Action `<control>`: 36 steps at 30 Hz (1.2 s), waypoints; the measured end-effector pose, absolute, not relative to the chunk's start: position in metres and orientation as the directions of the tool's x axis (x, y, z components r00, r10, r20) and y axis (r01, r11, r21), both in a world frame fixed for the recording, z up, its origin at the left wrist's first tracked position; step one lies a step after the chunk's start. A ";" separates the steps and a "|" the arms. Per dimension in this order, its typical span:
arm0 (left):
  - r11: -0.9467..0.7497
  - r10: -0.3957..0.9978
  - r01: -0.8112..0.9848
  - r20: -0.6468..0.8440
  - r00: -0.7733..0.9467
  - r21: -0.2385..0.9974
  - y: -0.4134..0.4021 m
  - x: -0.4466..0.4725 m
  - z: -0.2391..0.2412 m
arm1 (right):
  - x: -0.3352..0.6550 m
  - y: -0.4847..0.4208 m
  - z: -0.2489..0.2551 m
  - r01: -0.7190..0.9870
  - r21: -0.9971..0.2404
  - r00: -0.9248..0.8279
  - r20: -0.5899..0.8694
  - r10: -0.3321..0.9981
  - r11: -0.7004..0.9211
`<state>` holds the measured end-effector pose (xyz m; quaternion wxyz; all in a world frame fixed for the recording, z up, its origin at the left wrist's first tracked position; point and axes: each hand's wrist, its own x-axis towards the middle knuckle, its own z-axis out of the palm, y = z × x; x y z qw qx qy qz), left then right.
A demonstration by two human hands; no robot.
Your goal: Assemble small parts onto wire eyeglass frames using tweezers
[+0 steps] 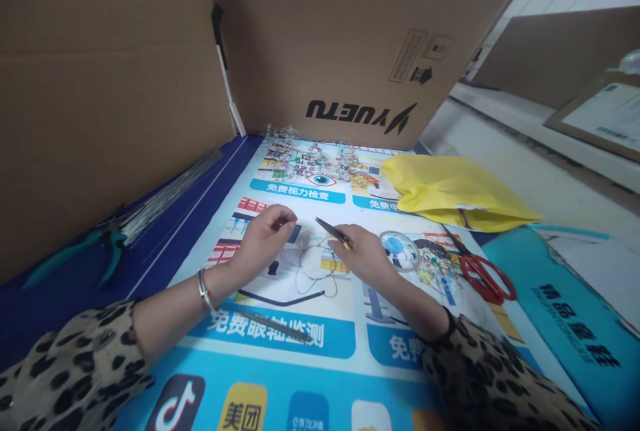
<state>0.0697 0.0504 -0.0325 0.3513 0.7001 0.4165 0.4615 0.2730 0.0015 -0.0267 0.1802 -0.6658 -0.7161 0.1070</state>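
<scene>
My left hand (pixel 267 238) has thumb and forefinger pinched together over the printed sheet; whatever lies between the fingertips is too fine to make out. Opposite it, my right hand (pixel 365 254) is closed around a small dark-bladed cutting tool (pixel 333 231), like small scissors, its tip pointing toward the left hand. Thin looped wire (pixel 315 278) shows below and between both hands, against the sheet. To the right of the right hand is a round clear dish (pixel 399 251), with a tangle of beaded wire (pixel 435 268) beside it.
Red-handled scissors (pixel 487 278) lie at right, below a yellow bag (pixel 450 191) and beside a teal box (pixel 570 324). Teal-handled pliers (pixel 107 251) and straight wires (pixel 170 194) lie left. Wire tangles (pixel 345 161) sit before the cardboard wall (pixel 320 51). A thin grey bundle (pixel 270 324) lies in front.
</scene>
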 end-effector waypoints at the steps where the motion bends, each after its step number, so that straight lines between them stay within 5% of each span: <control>1: -0.466 0.879 0.306 0.393 0.271 0.830 0.047 0.067 -0.031 | 0.274 0.001 -0.025 0.934 -0.334 -0.084 0.132 0.988 0.124; 7: -0.839 0.526 0.362 0.433 0.732 0.406 0.023 0.059 -0.025 | 0.272 -0.004 -0.013 0.927 0.197 -0.354 0.174 0.919 0.320; 11: -0.893 0.431 0.355 0.301 0.851 0.277 0.014 0.063 -0.024 | 0.268 -0.004 -0.011 0.868 0.320 -0.439 0.135 0.888 0.380; 19: -0.913 0.395 0.358 0.198 0.897 0.196 0.009 0.060 -0.025 | 0.259 -0.007 -0.013 0.911 0.334 -0.291 0.098 0.952 0.244; 36: -0.930 0.354 0.308 0.270 0.895 0.198 0.023 0.045 -0.032 | 0.264 -0.005 -0.016 0.943 0.262 -0.221 0.038 0.975 0.203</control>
